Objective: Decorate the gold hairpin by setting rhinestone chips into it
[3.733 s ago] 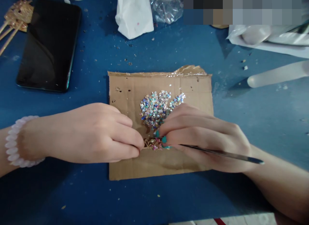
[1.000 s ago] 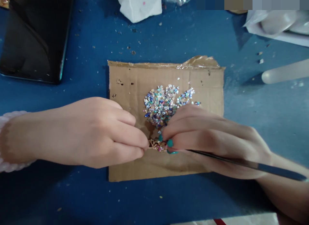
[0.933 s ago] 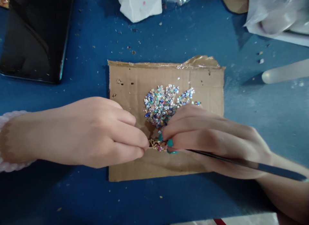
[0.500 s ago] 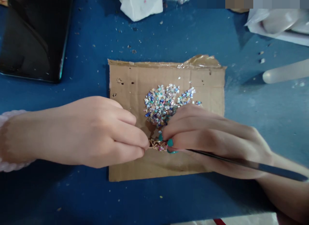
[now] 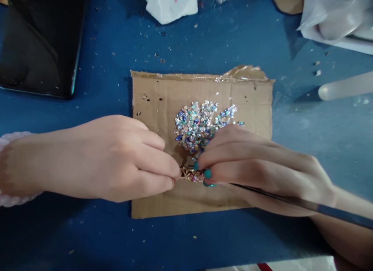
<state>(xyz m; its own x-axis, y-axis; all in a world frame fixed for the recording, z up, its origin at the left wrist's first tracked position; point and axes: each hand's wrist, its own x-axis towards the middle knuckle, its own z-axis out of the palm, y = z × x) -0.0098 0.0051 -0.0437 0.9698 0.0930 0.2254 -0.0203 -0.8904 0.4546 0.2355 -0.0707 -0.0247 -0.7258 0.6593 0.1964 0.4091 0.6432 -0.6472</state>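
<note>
A small gold-coloured jewellery piece [image 5: 196,175] with pink stones is pinched at its left end by the closed fingers of my left hand [image 5: 125,162]. My right hand [image 5: 259,170] is closed round slim black tweezers [image 5: 291,201], whose tips are hidden by the fingers. Its green-nailed fingertips meet the jewellery's right end. Both hands are low over a piece of cardboard [image 5: 157,205]. Just beyond the fingers lies a pile of tiny multicoloured stone chips [image 5: 195,125], partly covered by my right hand.
On the blue table [image 5: 110,240] a black tablet-like slab [image 5: 37,46] lies at far left. A crumpled white tissue [image 5: 171,5] is at the top. Clear plastic wrapping [image 5: 338,18] fills the upper right corner, above a whitish rounded stick [image 5: 344,86]. Crumbs are scattered about.
The right hand and tweezers have shifted very slightly to the right and down in the view. The left hand keeps its pinch on the jewellery piece.
</note>
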